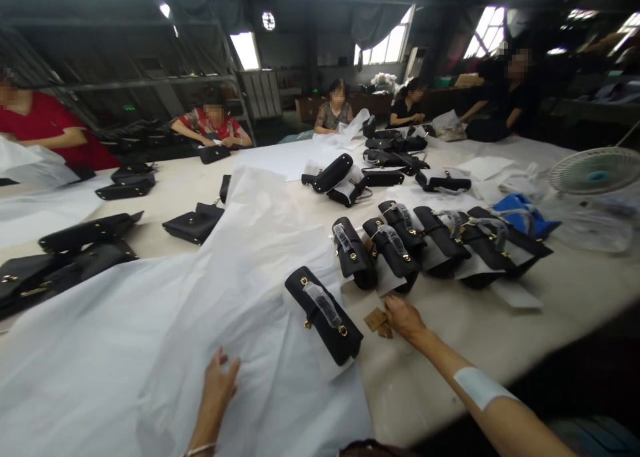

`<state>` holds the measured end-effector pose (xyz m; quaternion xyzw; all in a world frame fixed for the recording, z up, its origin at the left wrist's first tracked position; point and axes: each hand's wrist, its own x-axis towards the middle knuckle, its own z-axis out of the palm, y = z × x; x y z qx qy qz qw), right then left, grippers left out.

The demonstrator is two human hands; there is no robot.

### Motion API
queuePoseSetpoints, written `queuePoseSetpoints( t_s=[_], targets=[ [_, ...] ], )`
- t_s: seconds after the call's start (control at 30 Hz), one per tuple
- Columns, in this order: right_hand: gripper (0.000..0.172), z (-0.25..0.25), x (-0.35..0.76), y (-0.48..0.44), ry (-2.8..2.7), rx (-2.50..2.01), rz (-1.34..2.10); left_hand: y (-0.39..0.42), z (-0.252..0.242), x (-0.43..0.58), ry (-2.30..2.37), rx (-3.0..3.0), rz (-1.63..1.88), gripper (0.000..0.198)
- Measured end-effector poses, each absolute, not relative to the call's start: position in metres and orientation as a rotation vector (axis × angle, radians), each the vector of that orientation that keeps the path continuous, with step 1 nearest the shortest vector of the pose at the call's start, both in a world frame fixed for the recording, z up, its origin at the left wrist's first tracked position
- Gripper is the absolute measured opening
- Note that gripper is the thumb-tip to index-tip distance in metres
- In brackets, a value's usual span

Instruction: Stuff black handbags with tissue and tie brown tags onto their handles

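My left hand point(219, 384) is over a large sheet of white tissue paper point(200, 324), thumb and fingers apart, holding nothing. To its right, a black handbag point(324, 317) lies tilted on the paper's edge; its handle is wrapped in clear plastic and its fittings are gold-coloured. My right hand point(406, 320) is at the bare tabletop just right of this bag. Its fingers are closed at small brown cardboard tags point(377, 321), seemingly pinching one, though the fingertips partly hide the contact. The bag's underside is hidden.
Beyond my right hand stands a row of black handbags point(354, 254) with wrapped handles. More black bags point(193, 224) lie left and farther back. A blue bundle point(525, 216) and a fan point(597, 170) are at the right. Several people sit or stand around the table point(425, 397).
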<state>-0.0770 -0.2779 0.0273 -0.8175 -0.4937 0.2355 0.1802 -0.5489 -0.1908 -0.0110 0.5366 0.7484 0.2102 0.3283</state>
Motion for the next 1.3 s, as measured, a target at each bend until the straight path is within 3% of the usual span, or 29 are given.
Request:
queuePoseSetpoints(
  t_s=[0.1,0.2,0.4,0.57,0.67,0.9,1.13,1.3],
  targets=[
    [0.008,0.045,-0.072,-0.28,-1.135,-2.232,0.806,-0.221,-0.017,-0.536,1.784,1.306,0.265,0.053],
    [0.011,0.074,-0.078,-0.283,-0.948,-2.083,0.98,-0.24,0.012,-0.515,1.617,1.613,0.036,0.039],
    [0.025,0.156,-0.136,-0.288,-0.719,-1.535,1.51,-0.236,0.114,-0.437,1.091,1.748,0.49,0.036],
    [0.028,0.196,-0.182,-0.282,-0.757,-1.284,1.744,-0.229,0.167,-0.376,0.617,1.605,0.574,0.059],
    [0.031,0.203,-0.185,-0.282,-0.743,-1.256,1.795,-0.225,0.166,-0.366,0.583,1.513,0.478,0.032],
    [0.033,0.199,-0.175,-0.301,-0.743,-1.241,1.971,-0.198,0.126,-0.391,0.784,1.428,0.626,0.036],
    [0.025,0.191,-0.185,-0.291,-0.755,-1.209,1.421,-0.193,0.107,-0.401,0.693,1.372,0.443,0.028],
    [0.026,0.194,-0.174,-0.263,-0.359,-1.027,1.343,-0.193,0.103,-0.392,0.748,1.406,0.45,0.019]
  ],
)
